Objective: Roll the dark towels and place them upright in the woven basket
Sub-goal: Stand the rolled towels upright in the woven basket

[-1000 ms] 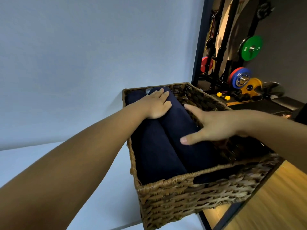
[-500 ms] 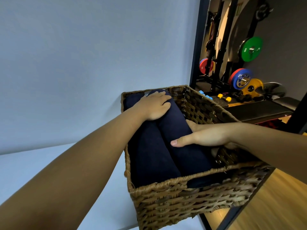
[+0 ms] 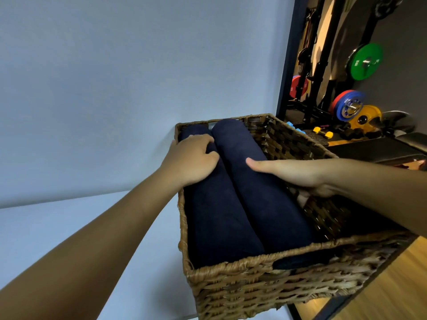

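The left hand (image 3: 191, 160) curls over the left roll (image 3: 219, 222), fingertips tucked into the seam against the right roll (image 3: 261, 192), thumb by the rim. The right hand (image 3: 298, 174) clasps the right roll, thumb flat on top; its fingers drop down the roll's far side, mostly hidden. Both rolls lie touching under the hands, running lengthwise through the basket (image 3: 254, 262). Right of the right hand the basket's floor is bare.

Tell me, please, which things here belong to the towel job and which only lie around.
Job: left towel roll, right towel roll, woven basket, left hand, right hand.
Lying about: green weight plate, yellow dumbbell, red and blue plates.
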`<action>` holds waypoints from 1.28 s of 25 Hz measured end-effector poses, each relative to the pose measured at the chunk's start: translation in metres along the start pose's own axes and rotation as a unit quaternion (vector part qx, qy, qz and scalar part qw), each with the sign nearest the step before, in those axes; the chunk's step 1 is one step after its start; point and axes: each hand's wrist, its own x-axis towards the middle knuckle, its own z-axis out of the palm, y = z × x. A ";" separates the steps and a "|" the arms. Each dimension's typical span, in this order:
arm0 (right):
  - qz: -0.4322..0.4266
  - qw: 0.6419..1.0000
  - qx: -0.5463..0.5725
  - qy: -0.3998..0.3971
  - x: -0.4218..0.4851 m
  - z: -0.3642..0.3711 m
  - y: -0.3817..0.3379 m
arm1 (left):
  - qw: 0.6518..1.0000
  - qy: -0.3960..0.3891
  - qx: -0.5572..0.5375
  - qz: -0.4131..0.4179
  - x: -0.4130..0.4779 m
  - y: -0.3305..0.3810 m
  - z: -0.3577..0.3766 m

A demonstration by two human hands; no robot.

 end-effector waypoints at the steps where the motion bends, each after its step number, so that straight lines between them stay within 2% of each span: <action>1: -0.001 1.000 -0.017 0.007 0.001 0.000 0.000 | 1.000 0.013 -0.016 0.001 -0.001 0.003 0.000; 4: 0.015 0.999 -0.039 0.004 -0.008 -0.003 -0.003 | 1.000 0.011 -0.022 0.012 -0.002 0.002 -0.001; 5: 0.009 0.998 -0.059 0.025 -0.007 -0.005 -0.006 | 1.000 0.005 -0.002 0.017 -0.002 0.000 -0.003; 7: -0.085 0.980 -0.122 0.135 0.005 -0.013 -0.020 | 0.994 -0.054 0.094 0.022 -0.008 0.003 -0.009; 8: -0.158 0.956 -0.154 0.195 0.014 -0.017 -0.029 | 0.983 -0.108 0.146 0.020 -0.015 0.006 -0.011; 10: -0.242 0.916 -0.215 0.239 0.036 -0.020 -0.046 | 0.960 -0.183 0.212 0.018 -0.038 0.010 -0.007; 12: -0.213 0.916 -0.274 0.204 0.058 -0.018 -0.052 | 0.954 -0.187 0.231 0.037 -0.058 0.011 -0.004; 14: -0.165 0.928 -0.286 0.171 0.077 -0.016 -0.051 | 0.950 -0.186 0.246 0.043 -0.062 0.011 -0.004; 19: -0.153 0.924 -0.300 0.183 0.080 -0.009 -0.052 | 0.941 -0.182 0.280 0.051 -0.056 0.012 0.001; 22: -0.143 0.939 -0.242 0.198 0.066 -0.003 -0.054 | 0.958 -0.146 0.235 0.077 -0.057 0.013 -0.002; 24: -0.165 0.944 -0.218 0.182 0.041 -0.005 -0.035 | 0.977 -0.117 0.118 0.132 -0.075 0.009 -0.009; 26: -0.149 0.930 -0.304 0.141 0.000 -0.007 -0.022 | 0.969 -0.122 0.031 0.214 -0.105 0.001 -0.008; 28: -0.089 0.899 -0.417 0.098 -0.050 -0.002 -0.014 | 0.943 -0.067 0.091 0.313 -0.128 -0.013 0.008; 30: -0.054 0.876 -0.477 0.058 -0.092 0.011 -0.006 | 0.932 -0.024 0.121 0.340 -0.135 -0.021 0.015; 32: -0.095 0.899 -0.426 0.044 -0.104 0.017 0.004 | 0.931 -0.005 0.103 0.350 -0.136 -0.017 0.015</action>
